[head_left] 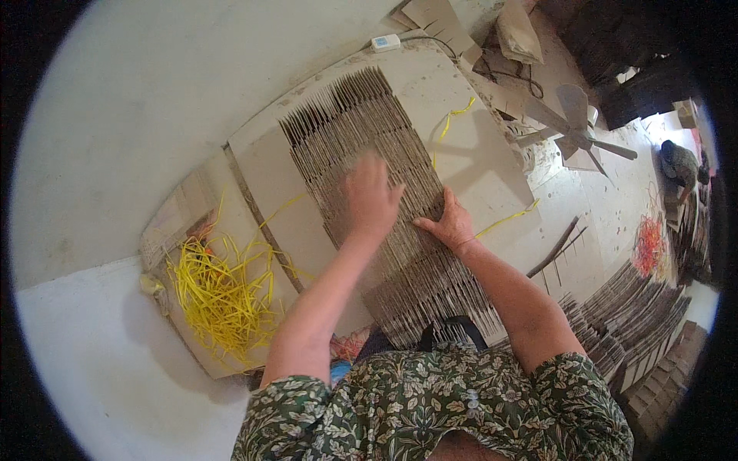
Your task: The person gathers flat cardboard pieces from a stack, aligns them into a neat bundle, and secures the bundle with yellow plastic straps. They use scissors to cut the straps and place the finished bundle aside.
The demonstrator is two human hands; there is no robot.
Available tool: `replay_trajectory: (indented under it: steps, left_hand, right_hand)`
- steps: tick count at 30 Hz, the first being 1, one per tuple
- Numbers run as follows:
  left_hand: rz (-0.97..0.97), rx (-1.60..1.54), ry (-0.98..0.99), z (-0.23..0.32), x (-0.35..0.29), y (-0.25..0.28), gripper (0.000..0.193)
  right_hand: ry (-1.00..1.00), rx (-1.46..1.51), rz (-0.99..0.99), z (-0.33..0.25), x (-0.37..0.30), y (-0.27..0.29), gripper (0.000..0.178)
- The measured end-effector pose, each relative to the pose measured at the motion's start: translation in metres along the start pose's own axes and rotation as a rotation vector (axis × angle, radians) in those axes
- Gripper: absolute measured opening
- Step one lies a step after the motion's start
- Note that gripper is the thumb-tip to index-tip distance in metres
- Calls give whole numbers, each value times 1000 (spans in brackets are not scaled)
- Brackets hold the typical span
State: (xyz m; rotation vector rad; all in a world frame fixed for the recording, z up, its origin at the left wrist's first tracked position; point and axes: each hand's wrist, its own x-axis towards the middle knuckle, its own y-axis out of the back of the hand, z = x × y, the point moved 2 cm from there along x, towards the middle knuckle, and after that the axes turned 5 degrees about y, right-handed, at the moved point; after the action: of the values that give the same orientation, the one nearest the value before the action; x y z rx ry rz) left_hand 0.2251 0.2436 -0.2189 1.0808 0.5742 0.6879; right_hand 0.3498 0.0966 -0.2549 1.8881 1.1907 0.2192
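Item one: a long rectangular stack of thin grey-brown cardboard strips [409, 192], set on edge in close parallel lines. Fine, dull and ribbed in look, with darker and paler bands running across and comb-like, slotted points at the far and near ends. Lying slantwise over a pale beige board-topped surface [269, 180], near end close to the dark green leaf-patterned shirt [430, 392].

Hands, two. Left hand [373, 192]: over the middle of the stack, flat, fingers close together, thumb apart (blurred; contact impossible to tell). Right hand [452, 223]: spread, at the stack's right edge, thumb out over the strips.

Counts:
– Stack on the surface: one; single strips too many and too fine to number.
– Tangled heap of flat yellow plastic straps [219, 296]: one, at the left end, with small orange-red pieces beside it.
– Loose yellow straps right of the stack: at least two, one toward the far side [457, 114], one nearer [511, 215].
– Small white rectangular device [386, 43]: one, at the far edge.
– Grey bladed fan [576, 137]: one, beyond the surface.
– Red-orange strand heap [649, 246]: one, on the floor at right.
– Grey-brown strip bundles [630, 307]: several, at lower right, exact number unclear.
– Stooping person [680, 165]: one, far right.
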Motion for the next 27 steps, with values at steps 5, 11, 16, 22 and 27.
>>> replay_trajectory:
  steps: [5,11,16,22,27]
  left_hand:
    - [107,248,-131,-11,26,-34,69]
    - [125,-12,48,-58,23,3,70]
    - [208,-51,288,-160,51,26,73]
    - [147,-48,265,-189,49,31,72]
    - [28,44,173,-183,55,32,64]
  right_hand:
    - [7,29,-3,-4,-3,-3,104]
    - [-31,24,-4,7,-1,1,105]
    - [-24,-22,-26,-4,1,-4,105]
    - [26,24,28,4,0,-3,102]
    - [40,-7,36,3,-1,-4,99]
